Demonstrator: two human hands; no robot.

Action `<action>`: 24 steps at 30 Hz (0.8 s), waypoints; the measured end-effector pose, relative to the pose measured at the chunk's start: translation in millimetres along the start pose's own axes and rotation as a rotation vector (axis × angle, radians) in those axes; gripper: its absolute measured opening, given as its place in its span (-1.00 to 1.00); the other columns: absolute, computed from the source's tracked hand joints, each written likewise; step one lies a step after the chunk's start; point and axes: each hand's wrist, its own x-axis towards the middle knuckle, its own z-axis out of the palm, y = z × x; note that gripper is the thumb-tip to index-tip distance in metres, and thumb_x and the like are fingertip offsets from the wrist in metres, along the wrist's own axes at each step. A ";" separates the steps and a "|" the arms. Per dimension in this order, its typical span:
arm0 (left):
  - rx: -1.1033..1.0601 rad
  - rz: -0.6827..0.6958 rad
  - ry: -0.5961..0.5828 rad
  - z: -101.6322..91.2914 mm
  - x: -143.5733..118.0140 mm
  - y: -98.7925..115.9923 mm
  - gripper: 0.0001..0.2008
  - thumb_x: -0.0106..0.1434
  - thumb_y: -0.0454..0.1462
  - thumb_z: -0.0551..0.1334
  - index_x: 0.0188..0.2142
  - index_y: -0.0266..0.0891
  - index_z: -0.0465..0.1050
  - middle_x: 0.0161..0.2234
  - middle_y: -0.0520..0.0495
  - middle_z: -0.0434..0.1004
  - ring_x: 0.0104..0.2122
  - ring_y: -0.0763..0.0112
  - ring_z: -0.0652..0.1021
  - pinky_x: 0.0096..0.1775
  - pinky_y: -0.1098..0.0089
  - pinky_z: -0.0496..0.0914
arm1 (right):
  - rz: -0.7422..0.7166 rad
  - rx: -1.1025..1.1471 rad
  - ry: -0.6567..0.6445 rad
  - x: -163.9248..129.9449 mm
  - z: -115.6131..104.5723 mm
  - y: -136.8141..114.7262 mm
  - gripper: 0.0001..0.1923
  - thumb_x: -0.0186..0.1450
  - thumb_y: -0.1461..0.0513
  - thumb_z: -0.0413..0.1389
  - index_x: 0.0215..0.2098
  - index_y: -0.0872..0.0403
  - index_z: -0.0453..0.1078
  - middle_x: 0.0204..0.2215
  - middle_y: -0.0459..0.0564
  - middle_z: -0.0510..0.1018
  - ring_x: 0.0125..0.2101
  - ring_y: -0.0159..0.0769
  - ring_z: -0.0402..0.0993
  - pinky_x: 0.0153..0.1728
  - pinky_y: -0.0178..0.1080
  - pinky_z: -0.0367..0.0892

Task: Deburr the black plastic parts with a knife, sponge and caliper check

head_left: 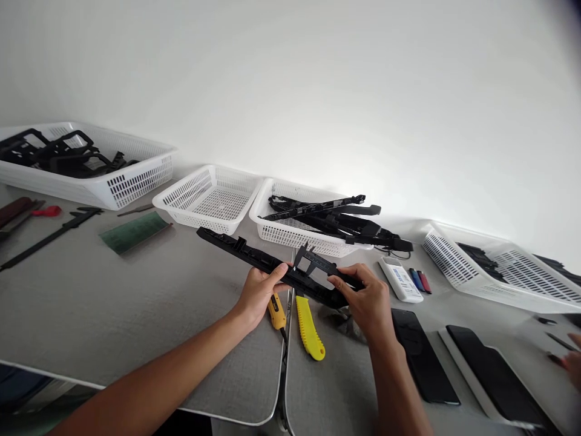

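Observation:
My left hand (pixel 259 293) grips a long black plastic strip (pixel 236 247) near its middle, holding it above the table. My right hand (pixel 367 297) holds a black digital caliper (pixel 314 265) whose jaws sit across the strip. The strip slants up to the left, toward an empty white basket (pixel 181 197). Below the hands lie a yellow utility knife (pixel 309 327) and a smaller yellow tool (pixel 276 311).
White baskets of black parts stand along the wall: far left (pixel 131 181), centre (pixel 276 233), right (pixel 499 284). A white remote (pixel 400 278), coloured pens (pixel 420 281), two dark phones (pixel 422 357), a green pad (pixel 134 231) and hand tools (pixel 45 236) lie on the grey table. Another person's fingers (pixel 572 360) show at right.

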 end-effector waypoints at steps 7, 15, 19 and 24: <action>-0.002 -0.009 -0.009 -1.9 1.8 -1.4 -0.51 0.09 0.03 0.58 -0.17 -0.28 0.63 -0.13 -0.23 0.74 -0.07 0.00 0.71 -0.07 0.09 0.66 | -0.007 0.026 -0.007 0.3 -2.8 -0.3 -0.59 0.28 -0.15 0.35 -0.31 0.01 0.60 -0.33 0.00 0.62 -0.29 -0.14 0.54 -0.26 -0.15 0.41; -0.012 -0.102 -0.160 3.4 -9.4 -2.8 -0.61 0.11 -0.04 0.59 -0.15 -0.12 0.61 -0.20 -0.13 0.77 -0.02 0.05 0.73 0.09 0.10 0.57 | -0.091 0.061 -0.032 -1.8 4.0 -12.0 -0.66 0.31 -0.09 0.33 -0.30 0.00 0.62 -0.35 -0.01 0.62 -0.34 -0.17 0.56 -0.31 -0.16 0.45; -0.021 -0.094 -0.165 5.4 -12.7 -3.9 -0.66 0.13 -0.03 0.58 -0.21 -0.10 0.61 -0.21 -0.11 0.77 0.00 0.02 0.72 0.13 0.07 0.55 | -0.112 0.065 -0.023 -3.1 6.7 -16.7 -0.67 0.33 -0.08 0.32 -0.32 -0.01 0.62 -0.36 0.00 0.62 -0.35 -0.17 0.57 -0.31 -0.15 0.45; -0.032 -0.094 -0.180 7.1 -13.4 0.7 -0.63 0.08 -0.02 0.61 -0.24 -0.10 0.61 -0.22 -0.11 0.77 0.00 -0.01 0.73 0.15 0.05 0.55 | -0.125 0.057 -0.015 -3.6 4.4 -16.9 -0.68 0.33 -0.07 0.33 -0.31 -0.01 0.62 -0.37 -0.01 0.62 -0.37 -0.18 0.56 -0.34 -0.17 0.45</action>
